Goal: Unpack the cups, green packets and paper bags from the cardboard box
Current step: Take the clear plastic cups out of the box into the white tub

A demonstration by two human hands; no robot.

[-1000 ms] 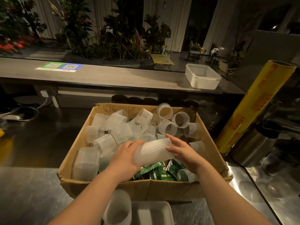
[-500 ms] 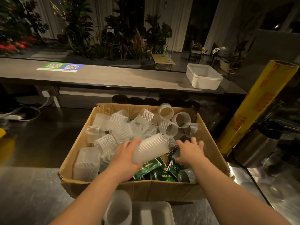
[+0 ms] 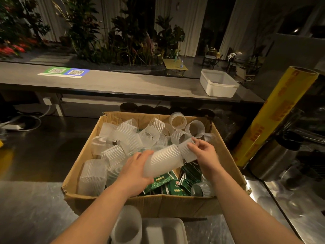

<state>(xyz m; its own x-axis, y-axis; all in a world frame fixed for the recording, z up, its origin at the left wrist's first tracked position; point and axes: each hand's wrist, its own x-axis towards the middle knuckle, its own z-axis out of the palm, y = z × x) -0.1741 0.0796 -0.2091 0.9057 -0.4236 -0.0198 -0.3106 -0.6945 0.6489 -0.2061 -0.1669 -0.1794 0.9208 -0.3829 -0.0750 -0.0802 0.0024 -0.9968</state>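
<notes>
Box holds cups, green packets; left hand gripping cup stack, right hand pinching cup.

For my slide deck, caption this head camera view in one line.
Over a cardboard box, left hand holds a cup stack while right hand adds another cup.

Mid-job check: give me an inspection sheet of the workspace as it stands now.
Surface: steel counter, shiny and bare at left.
Job's things: cardboard box open, many loose ribbed cups; green packets at near side; paper bags not seen.
Clutter: yellow wrap roll, white tub, tray.
Hands: left hand grips cup stack; right hand pinches single cup at its end.
Cables: white cable far left.
Surroundings: plants, dim room.
</notes>
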